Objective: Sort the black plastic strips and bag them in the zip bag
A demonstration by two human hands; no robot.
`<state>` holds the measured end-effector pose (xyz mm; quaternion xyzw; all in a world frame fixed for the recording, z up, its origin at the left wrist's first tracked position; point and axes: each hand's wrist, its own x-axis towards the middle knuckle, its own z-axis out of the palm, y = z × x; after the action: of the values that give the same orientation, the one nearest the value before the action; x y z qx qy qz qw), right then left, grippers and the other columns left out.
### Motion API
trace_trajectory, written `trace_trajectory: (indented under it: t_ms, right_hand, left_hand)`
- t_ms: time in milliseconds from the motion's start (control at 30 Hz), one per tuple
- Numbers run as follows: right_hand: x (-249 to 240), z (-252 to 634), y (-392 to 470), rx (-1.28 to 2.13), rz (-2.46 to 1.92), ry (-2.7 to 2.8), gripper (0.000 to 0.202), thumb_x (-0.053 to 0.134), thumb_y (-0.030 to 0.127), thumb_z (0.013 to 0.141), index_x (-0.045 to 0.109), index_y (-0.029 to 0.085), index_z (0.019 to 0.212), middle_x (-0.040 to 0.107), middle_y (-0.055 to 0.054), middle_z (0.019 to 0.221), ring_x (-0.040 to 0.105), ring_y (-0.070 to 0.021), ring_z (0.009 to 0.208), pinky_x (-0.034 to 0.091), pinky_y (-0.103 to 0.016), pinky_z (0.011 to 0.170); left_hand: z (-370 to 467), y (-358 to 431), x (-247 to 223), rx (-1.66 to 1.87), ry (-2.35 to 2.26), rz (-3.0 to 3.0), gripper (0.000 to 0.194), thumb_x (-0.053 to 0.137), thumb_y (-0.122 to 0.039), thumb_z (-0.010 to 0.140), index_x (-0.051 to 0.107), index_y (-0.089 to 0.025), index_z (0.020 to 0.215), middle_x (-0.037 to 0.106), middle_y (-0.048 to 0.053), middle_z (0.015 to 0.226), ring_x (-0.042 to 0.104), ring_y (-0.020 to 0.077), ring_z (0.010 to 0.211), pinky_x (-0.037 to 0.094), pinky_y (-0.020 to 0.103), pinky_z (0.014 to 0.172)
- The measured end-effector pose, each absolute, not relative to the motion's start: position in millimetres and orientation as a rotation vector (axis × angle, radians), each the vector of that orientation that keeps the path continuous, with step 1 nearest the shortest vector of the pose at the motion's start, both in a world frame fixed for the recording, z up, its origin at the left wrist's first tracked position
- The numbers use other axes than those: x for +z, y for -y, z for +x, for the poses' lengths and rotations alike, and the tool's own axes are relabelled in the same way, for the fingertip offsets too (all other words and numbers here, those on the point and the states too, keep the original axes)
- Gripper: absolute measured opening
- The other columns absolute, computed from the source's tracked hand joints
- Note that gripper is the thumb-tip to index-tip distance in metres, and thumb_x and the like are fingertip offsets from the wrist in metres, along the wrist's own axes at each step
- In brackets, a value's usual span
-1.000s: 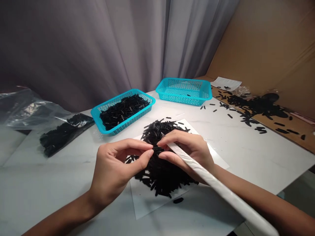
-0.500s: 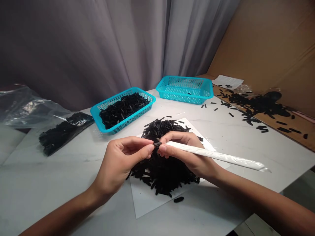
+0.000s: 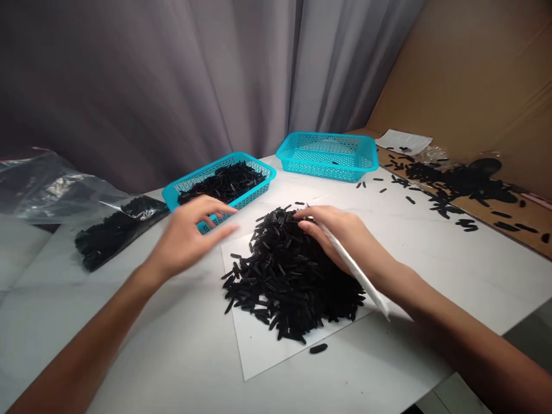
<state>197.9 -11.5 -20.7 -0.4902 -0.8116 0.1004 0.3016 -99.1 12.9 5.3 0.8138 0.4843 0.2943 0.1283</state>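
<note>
My left hand (image 3: 187,236), smeared by motion, hangs by the near side of the left blue basket (image 3: 172,201). Its thumb and fingers are apart, with nothing visible between them. My right hand (image 3: 345,233) is at the upper right of a heap of small black flat strips (image 3: 288,282). A slim white-wrapped stick (image 3: 356,267) with a thin dark tip lies along that hand, held near its thumb and fingers. The fingertips reach the heap; whether they pinch a strip is hidden. A white sheet (image 3: 259,359) lies under the heap.
The left basket holds many black strips. Behind stands a second blue basket (image 3: 328,172) with one dark piece. A clear bag (image 3: 116,230) of black pieces lies left. Loose strips (image 3: 457,184) and paper (image 3: 403,142) are right, by cardboard (image 3: 474,86). One strip (image 3: 318,348) lies in front.
My hands have parted. The left moved left and up toward the basket, and the small dark piece between the fingertips is no longer visible. The right moved to the heap, its stick swinging downward.
</note>
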Motion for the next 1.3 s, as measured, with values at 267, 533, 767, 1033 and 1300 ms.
trace_trajectory:
  t_ms: [267, 533, 767, 1033, 1300]
  right_hand:
    - [-49.3, 312.8, -55.8, 0.114, -1.62, 2.377, 0.042, 0.043, 0.018, 0.094, 0.068, 0.013, 0.127, 0.066, -0.022, 0.132, 0.06, -0.0398, 0.126, 0.051, -0.057, 0.101]
    - [-75.1, 332.7, -65.6, 0.198, -1.606, 2.334, 0.058, 0.045, 0.0, 0.08, 0.071, 0.017, 0.129, 0.068, -0.016, 0.134, 0.061, -0.0349, 0.126, 0.049, -0.053, 0.106]
    - [-48.9, 294.1, -47.2, 0.126, -1.471, 2.162, 0.049, 0.041, 0.007, 0.093, 0.063, 0.015, 0.136, 0.064, -0.017, 0.138, 0.058, -0.0309, 0.128, 0.045, -0.053, 0.109]
    - [-36.0, 234.2, -23.9, 0.723, -1.134, 1.771, 0.025, 0.056, 0.022, 0.093, 0.073, 0.017, 0.11, 0.072, -0.013, 0.119, 0.065, -0.0255, 0.113, 0.052, -0.047, 0.099]
    - [-28.6, 206.7, -11.1, 1.389, -0.889, 1.083, 0.022, 0.067, 0.034, 0.091, 0.074, 0.015, 0.1, 0.073, -0.009, 0.112, 0.066, -0.02, 0.108, 0.049, -0.037, 0.102]
  left_hand:
    - [-43.3, 32.0, -39.6, 0.251, -0.894, 2.632, 0.13, 0.072, -0.084, 0.063, 0.008, -0.033, 0.164, -0.005, 0.013, 0.172, -0.001, 0.0426, 0.157, 0.013, 0.067, 0.125]
    - [0.6, 24.7, -35.9, 0.402, -0.776, 2.739, 0.123, 0.065, -0.088, 0.065, 0.018, -0.029, 0.163, 0.005, 0.013, 0.172, 0.003, 0.0456, 0.156, 0.009, 0.07, 0.123]
    - [26.1, 7.2, -34.1, 0.425, -0.795, 2.713, 0.07, 0.076, -0.05, 0.077, 0.058, -0.027, 0.141, 0.056, 0.011, 0.144, 0.046, 0.0348, 0.136, 0.036, 0.057, 0.115]
    - [21.1, -1.5, -19.8, 0.491, -0.841, 2.618, 0.025, 0.067, -0.026, 0.087, 0.073, -0.024, 0.111, 0.072, 0.005, 0.11, 0.063, 0.0241, 0.106, 0.051, 0.04, 0.094]
    - [16.0, -7.3, 3.4, 0.693, -0.86, 2.395, 0.022, 0.068, -0.017, 0.087, 0.075, -0.025, 0.106, 0.078, -0.001, 0.106, 0.071, 0.0173, 0.098, 0.052, 0.03, 0.092]
